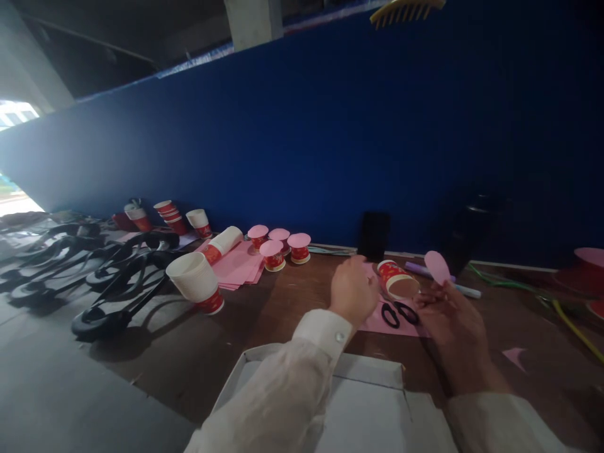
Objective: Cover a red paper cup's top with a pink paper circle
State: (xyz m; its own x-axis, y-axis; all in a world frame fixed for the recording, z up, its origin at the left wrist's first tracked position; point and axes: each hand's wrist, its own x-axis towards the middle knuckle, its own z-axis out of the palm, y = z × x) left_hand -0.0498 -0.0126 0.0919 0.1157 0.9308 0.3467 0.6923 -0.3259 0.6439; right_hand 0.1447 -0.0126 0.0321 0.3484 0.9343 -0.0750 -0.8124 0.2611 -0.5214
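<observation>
My right hand [455, 324] pinches the edge of a pink paper disc [436, 267], holding it upright. My left hand [353, 290] is closed with curled fingers, left of a red paper cup [391, 272]; what it holds, if anything, is hidden. The cup lies on its side between my hands, its mouth towards my right hand. Just below it are the black handles of a pair of scissors [391, 316], resting on pink paper [372, 324]. Behind my right hand lies a purple and white tube [465, 290], partly covered.
Several red cups topped with pink discs [299, 240] stand beside pink sheets [238, 270]. A cup stack [195, 280] stands left, near black headset-like items [104, 318]. An open white box [368, 402] sits in front of me. A blue partition [283, 138] rises behind.
</observation>
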